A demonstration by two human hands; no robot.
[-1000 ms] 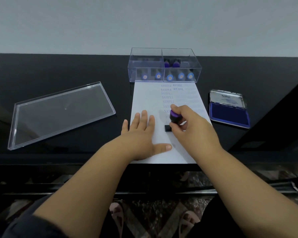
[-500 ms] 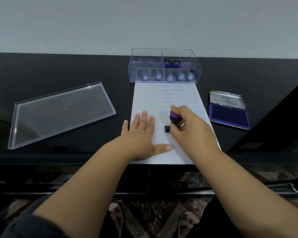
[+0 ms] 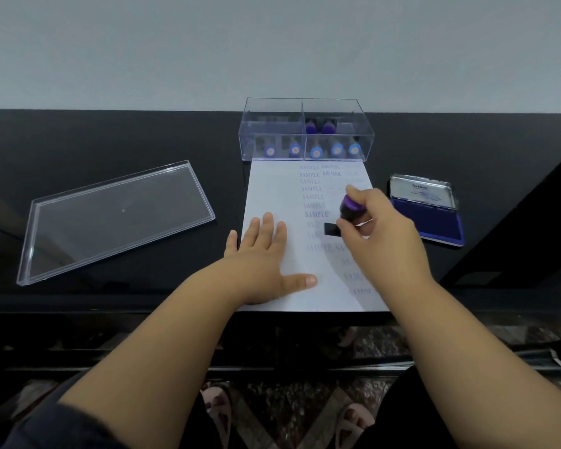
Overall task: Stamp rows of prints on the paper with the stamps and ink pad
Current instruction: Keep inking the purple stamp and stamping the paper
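Note:
A white paper [image 3: 272,189] lies on the black table, printed with columns of blue SAMPLE and AIR MAIL marks. My left hand [image 3: 263,260] rests flat on the paper's left half, fingers straight. My right hand [image 3: 379,231] grips a purple-topped stamp [image 3: 348,210] whose black base hangs just above the paper's middle, tilted. An open blue ink pad [image 3: 434,222] sits right of the paper.
A clear box [image 3: 305,108] holding several more stamps stands at the paper's far edge. Its clear lid [image 3: 117,218] lies to the left on the table [image 3: 110,140]. The table's near edge runs just below the paper.
My right hand has lifted the stamp off the paper and moved it away from me and to the right. The left hand has stayed flat on the paper.

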